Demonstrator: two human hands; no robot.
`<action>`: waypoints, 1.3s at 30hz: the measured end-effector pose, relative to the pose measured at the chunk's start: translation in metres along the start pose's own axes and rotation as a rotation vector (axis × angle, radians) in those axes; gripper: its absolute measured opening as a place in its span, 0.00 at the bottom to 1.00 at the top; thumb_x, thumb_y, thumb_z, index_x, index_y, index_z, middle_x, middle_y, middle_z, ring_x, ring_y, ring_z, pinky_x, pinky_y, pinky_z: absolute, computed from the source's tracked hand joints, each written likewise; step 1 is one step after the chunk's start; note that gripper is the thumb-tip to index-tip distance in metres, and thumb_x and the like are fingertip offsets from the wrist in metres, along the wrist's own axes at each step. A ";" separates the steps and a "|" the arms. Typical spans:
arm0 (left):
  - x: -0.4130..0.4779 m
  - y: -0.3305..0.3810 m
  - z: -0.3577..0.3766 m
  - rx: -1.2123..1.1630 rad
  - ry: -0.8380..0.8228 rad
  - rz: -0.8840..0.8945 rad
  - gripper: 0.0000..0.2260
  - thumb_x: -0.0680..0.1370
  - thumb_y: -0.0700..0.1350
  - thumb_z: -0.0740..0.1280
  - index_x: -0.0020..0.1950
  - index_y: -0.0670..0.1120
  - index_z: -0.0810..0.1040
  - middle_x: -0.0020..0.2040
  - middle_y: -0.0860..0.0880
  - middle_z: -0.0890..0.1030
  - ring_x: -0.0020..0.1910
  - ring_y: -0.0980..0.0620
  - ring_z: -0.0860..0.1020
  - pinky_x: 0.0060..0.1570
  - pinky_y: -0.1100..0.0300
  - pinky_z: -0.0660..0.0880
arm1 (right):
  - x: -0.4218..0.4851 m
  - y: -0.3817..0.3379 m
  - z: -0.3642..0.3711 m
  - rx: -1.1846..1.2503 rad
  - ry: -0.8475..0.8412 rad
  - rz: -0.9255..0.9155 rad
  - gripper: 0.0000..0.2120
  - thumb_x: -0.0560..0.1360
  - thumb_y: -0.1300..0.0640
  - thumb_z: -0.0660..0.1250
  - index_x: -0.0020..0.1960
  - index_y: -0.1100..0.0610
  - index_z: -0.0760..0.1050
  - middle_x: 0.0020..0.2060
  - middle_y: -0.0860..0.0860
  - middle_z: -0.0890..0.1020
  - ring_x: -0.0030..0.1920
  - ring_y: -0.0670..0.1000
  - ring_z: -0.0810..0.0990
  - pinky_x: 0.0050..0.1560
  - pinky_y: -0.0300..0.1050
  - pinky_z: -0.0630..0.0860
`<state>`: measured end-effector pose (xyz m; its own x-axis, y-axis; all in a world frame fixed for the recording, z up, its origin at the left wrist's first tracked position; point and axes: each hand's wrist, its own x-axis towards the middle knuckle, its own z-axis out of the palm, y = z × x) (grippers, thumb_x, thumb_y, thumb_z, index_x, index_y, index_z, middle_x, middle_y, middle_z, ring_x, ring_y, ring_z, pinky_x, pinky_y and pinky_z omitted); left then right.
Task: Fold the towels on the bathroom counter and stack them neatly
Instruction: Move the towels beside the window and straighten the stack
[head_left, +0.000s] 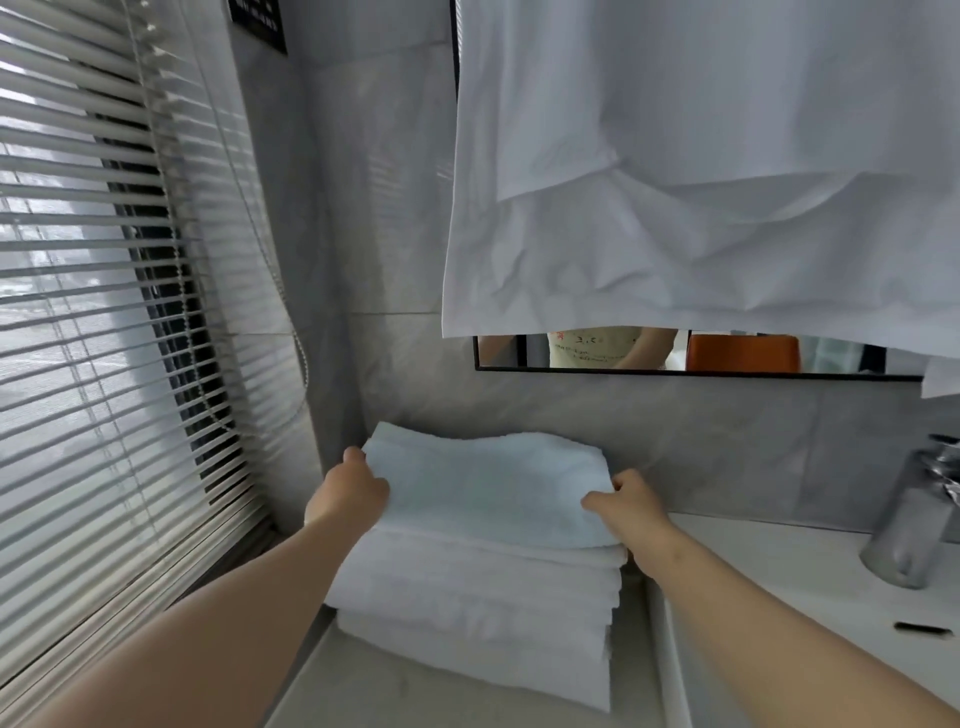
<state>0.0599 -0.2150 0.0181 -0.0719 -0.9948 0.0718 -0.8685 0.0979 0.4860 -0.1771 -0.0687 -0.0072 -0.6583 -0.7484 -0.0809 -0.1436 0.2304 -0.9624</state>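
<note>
My bare forearms (218, 618) reach forward from the bottom corners. My left hand (348, 493) grips the left edge of a folded pale blue towel (488, 493), thumb on top. My right hand (631, 501) pinches its right edge with curled fingers. Between my hands, the blue towel lies on top of a stack of folded white towels (478, 613), which sits on the grey worktop (363, 691) against the wall. Slatted blinds (93, 312) are left of my left hand. A chrome tap (919, 514) stands right of my right hand. A white cloth (701, 182) hangs above, over a mirror (649, 353).
</note>
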 end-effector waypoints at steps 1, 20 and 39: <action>-0.005 -0.001 -0.002 0.015 0.005 0.017 0.16 0.78 0.42 0.56 0.65 0.45 0.63 0.55 0.43 0.75 0.47 0.43 0.75 0.45 0.52 0.75 | -0.003 -0.002 -0.001 -0.010 -0.012 0.003 0.07 0.72 0.63 0.66 0.48 0.60 0.69 0.42 0.54 0.75 0.41 0.51 0.75 0.37 0.42 0.73; -0.134 0.044 -0.025 0.144 -0.048 0.403 0.13 0.78 0.43 0.55 0.62 0.50 0.69 0.60 0.48 0.74 0.47 0.47 0.74 0.44 0.58 0.71 | -0.106 -0.012 -0.045 -0.505 -0.068 -0.175 0.10 0.74 0.57 0.65 0.53 0.57 0.68 0.46 0.50 0.72 0.45 0.49 0.72 0.40 0.41 0.68; -0.334 0.195 0.076 0.041 -0.212 0.873 0.14 0.77 0.46 0.58 0.63 0.51 0.70 0.60 0.50 0.76 0.57 0.48 0.74 0.52 0.58 0.71 | -0.234 0.068 -0.267 -0.735 0.223 -0.013 0.22 0.75 0.53 0.63 0.66 0.55 0.64 0.62 0.53 0.71 0.58 0.55 0.73 0.56 0.47 0.72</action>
<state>-0.1229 0.1342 0.0231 -0.8002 -0.5510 0.2366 -0.4785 0.8245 0.3019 -0.2306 0.2883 0.0152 -0.7755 -0.6286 0.0589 -0.5554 0.6348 -0.5371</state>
